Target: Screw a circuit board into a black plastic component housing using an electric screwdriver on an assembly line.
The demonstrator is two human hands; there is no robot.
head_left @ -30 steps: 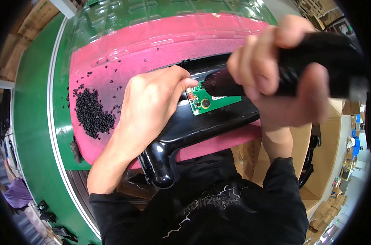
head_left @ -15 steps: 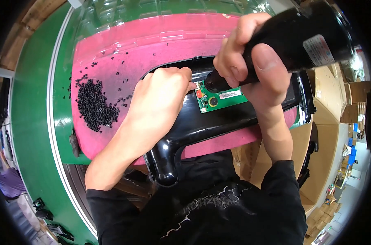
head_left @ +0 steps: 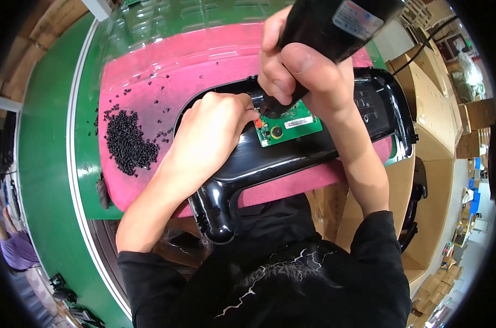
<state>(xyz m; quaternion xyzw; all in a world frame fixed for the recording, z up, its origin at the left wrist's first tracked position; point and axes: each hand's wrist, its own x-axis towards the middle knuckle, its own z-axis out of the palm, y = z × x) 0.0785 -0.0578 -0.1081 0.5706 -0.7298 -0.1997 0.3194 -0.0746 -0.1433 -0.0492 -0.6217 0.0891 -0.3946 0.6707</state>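
My right hand (head_left: pixel 308 76) wraps around a black electric screwdriver (head_left: pixel 319 35), a thick tool with a pale label on its side. Its narrow tip end points down at the far left corner of a green circuit board (head_left: pixel 300 129). That board lies in a glossy black plastic housing (head_left: pixel 281 159). Beside the board's left edge, my left hand (head_left: pixel 215 128) is closed, its thumb and fingertips together next to a red connector (head_left: pixel 259 124). Whatever those fingertips may pinch is hidden. The driver's tip itself is hard to see against the board.
Left of the housing, a heap of small black screws (head_left: pixel 129 143) lies on a pink mat (head_left: pixel 149 101), with loose ones scattered around. A clear plastic tray (head_left: pixel 166 52) spans the mat's far side. Cardboard boxes (head_left: pixel 439 186) stand at the right. A cable (head_left: pixel 423 46) runs at the upper right.
The screwdriver has swung from leaning right to standing steeper, and my right hand has moved left and up with it. My left hand stays by the board's left edge.
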